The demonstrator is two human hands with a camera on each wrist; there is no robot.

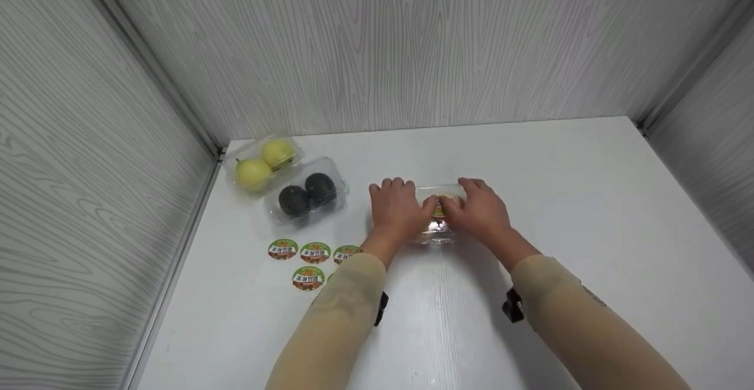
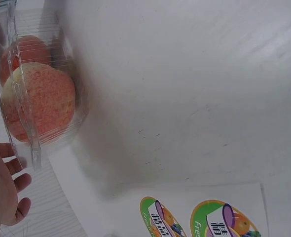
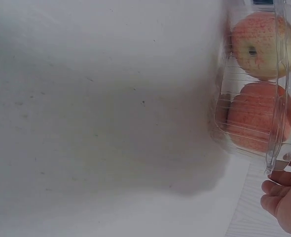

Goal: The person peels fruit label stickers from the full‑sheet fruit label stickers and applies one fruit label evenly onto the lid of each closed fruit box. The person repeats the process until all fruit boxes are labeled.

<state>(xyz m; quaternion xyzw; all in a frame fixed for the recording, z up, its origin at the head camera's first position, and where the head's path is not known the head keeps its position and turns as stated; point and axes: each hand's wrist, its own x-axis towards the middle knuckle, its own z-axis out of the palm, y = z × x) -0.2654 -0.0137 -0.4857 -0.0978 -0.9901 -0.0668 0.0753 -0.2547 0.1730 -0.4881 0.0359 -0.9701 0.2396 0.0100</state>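
A clear plastic fruit box (image 1: 437, 238) with two red-and-yellow apples (image 3: 256, 116) inside sits on the white table. A round label (image 1: 439, 208) is on top of its lid, partly hidden under the thumbs. My left hand (image 1: 399, 210) holds the box's left side, its thumb on the label and its fingers at the edge. From the other side my right hand (image 1: 482, 210) holds the box, with its thumb also on the label, tip to tip with the left one. In the left wrist view, fingertips (image 2: 17, 165) curl at the lid's rim.
Left of the hands lie a clear box with two dark round fruits (image 1: 307, 194) and another with two yellow-green pears (image 1: 265, 163). Nearer me are several round fruit labels (image 1: 308, 278) on a backing sheet, partly covered by the left forearm. Grey wood-grain panels (image 1: 377, 48) enclose the table.
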